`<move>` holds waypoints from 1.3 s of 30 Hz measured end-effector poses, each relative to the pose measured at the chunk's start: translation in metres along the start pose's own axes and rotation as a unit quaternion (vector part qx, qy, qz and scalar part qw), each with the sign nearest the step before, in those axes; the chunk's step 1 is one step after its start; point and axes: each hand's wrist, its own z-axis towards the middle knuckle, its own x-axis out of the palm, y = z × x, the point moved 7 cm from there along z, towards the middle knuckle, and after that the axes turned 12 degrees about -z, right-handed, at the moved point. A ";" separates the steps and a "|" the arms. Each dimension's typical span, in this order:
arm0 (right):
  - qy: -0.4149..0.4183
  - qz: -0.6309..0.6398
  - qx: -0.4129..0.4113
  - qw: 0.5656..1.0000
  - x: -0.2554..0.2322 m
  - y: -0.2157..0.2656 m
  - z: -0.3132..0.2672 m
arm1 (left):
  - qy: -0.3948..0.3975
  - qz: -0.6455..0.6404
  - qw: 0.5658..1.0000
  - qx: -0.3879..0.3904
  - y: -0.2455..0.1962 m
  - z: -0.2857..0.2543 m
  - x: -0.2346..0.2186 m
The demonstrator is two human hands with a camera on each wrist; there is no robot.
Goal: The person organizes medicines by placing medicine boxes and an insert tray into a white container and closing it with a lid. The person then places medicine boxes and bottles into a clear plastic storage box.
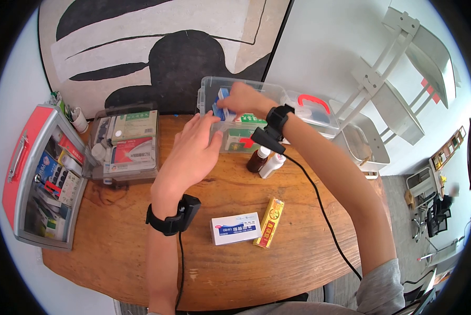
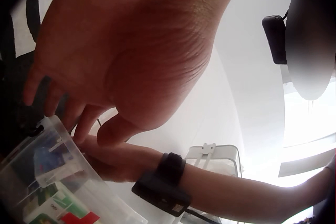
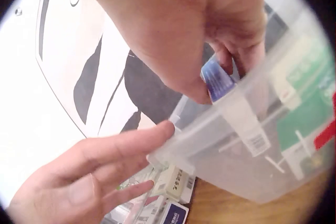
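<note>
A clear plastic bin [image 1: 206, 100] stands at the back of the table with boxes inside. The right hand [image 1: 246, 100] reaches into it; in the right wrist view that hand [image 3: 210, 29] pinches a small blue and white box [image 3: 218, 79] between thumb and fingers. The left hand [image 1: 196, 149] is at the bin's left front corner, fingers extended; in the right wrist view a fingertip lies at the rim [image 3: 176, 137], and whether it touches cannot be told. A white and blue box [image 1: 235, 229] and a yellow box [image 1: 269, 223] lie on the wooden table [image 1: 141, 252].
Brown [image 1: 256, 160] and white [image 1: 272, 166] bottles stand before the bin. To the left are an open container [image 1: 154, 176] of medicine boxes and a red and grey case [image 1: 20, 173]. A lidded box with a red handle [image 1: 314, 102] and a white rack [image 1: 369, 73] are at right.
</note>
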 end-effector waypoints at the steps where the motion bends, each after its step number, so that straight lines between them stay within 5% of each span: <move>1: 0.040 -0.032 0.002 0.999 0.013 -0.003 -0.001 | -0.003 -0.003 1.000 -0.006 0.002 0.001 0.000; 6: -0.017 -0.215 0.004 0.976 0.021 -0.011 0.006 | -0.013 0.021 1.000 0.005 0.000 -0.002 -0.002; 9: 0.076 -0.132 0.053 0.987 0.011 -0.018 -0.007 | -0.011 0.015 1.000 -0.007 0.003 -0.002 0.000; 13: 0.069 -0.086 0.039 0.993 0.004 -0.030 0.003 | -0.007 0.032 0.999 0.025 0.008 0.001 0.001; 15: -0.042 0.080 0.007 0.996 -0.031 -0.029 0.005 | -0.008 0.034 0.999 0.021 0.007 0.001 0.000; 19: -0.126 -0.021 -0.014 0.992 -0.068 -0.044 -0.002 | -0.015 0.028 0.999 0.006 0.002 -0.002 0.000; 21: -0.076 0.014 0.051 0.996 -0.060 -0.062 0.000 | -0.014 0.026 0.999 0.012 0.002 -0.001 0.001; 29: -0.010 0.024 0.048 0.998 -0.020 -0.027 0.008 | -0.008 0.058 0.998 0.014 -0.001 0.000 0.003; 39: 0.096 -0.210 0.086 0.969 0.007 -0.026 0.051 | -0.001 0.028 0.999 0.024 -0.002 -0.002 0.000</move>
